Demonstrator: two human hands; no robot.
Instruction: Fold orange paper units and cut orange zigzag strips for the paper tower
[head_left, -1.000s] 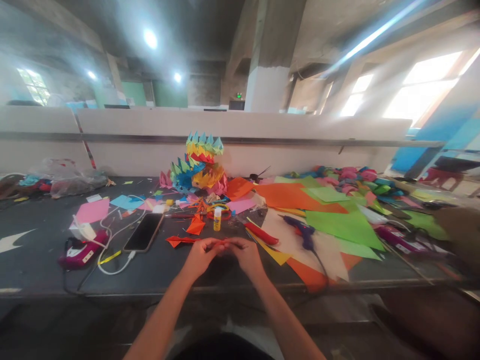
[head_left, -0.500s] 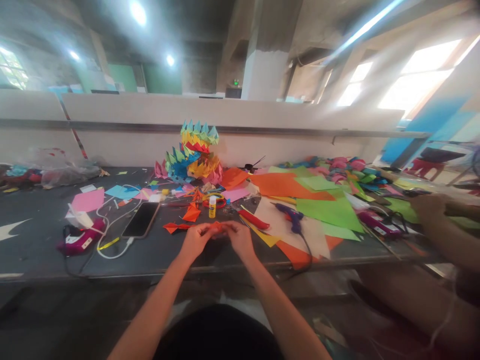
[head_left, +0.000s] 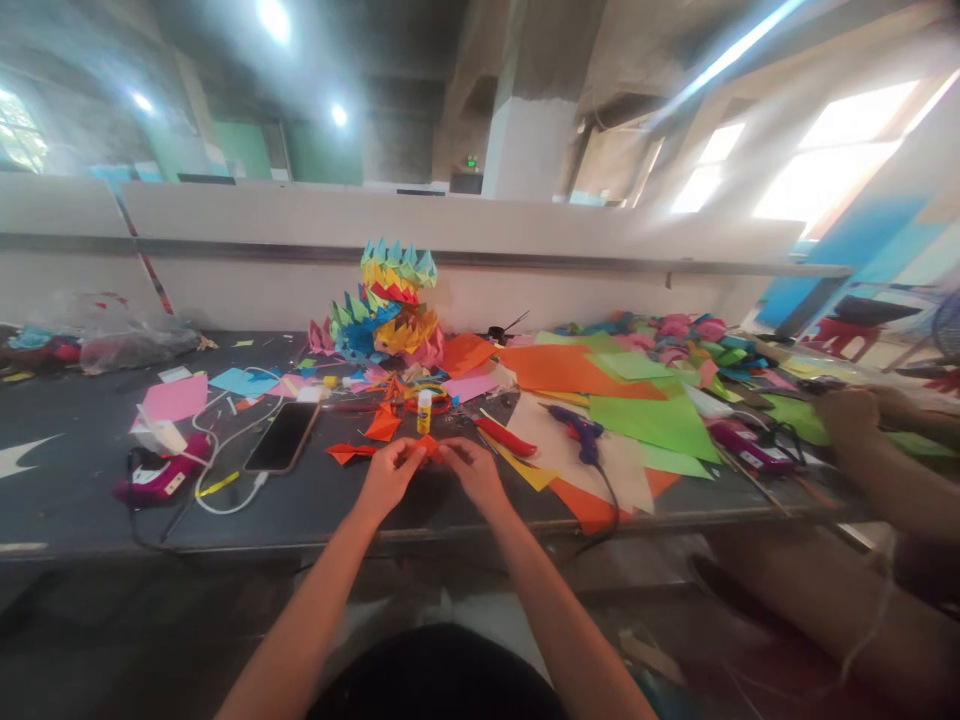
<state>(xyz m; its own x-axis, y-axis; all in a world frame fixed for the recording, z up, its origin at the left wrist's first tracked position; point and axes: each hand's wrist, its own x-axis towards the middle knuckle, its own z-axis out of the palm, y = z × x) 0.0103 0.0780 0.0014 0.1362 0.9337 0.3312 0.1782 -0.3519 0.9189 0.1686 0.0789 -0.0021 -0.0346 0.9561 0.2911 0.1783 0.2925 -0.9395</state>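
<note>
A small piece of folded orange paper point(head_left: 428, 447) is pinched between my two hands above the table's near part. My left hand point(head_left: 393, 476) grips its left side, and my right hand point(head_left: 472, 470) has the right side between thumb and fingers. Just beyond stands a yellow glue stick point(head_left: 424, 412) with a white cap. More folded orange pieces point(head_left: 384, 423) lie left of it, one of them point(head_left: 349, 454) close to my left hand. A red-handled tool point(head_left: 506, 437), perhaps a cutter, rests to the right of my right hand.
Colourful folded-paper models point(head_left: 390, 310) stand at the back. A phone point(head_left: 283, 438) on a white cable and a purple power strip point(head_left: 165, 470) are left. Rightward lie a glue gun point(head_left: 579, 430), green sheets point(head_left: 652, 425) and another power strip point(head_left: 750, 447). A co-worker's arm point(head_left: 885, 470) reaches in.
My hands have drawn slightly apart and the orange paper between them shows more, now as a flatter pointed shape. Both hands keep hold of it.
</note>
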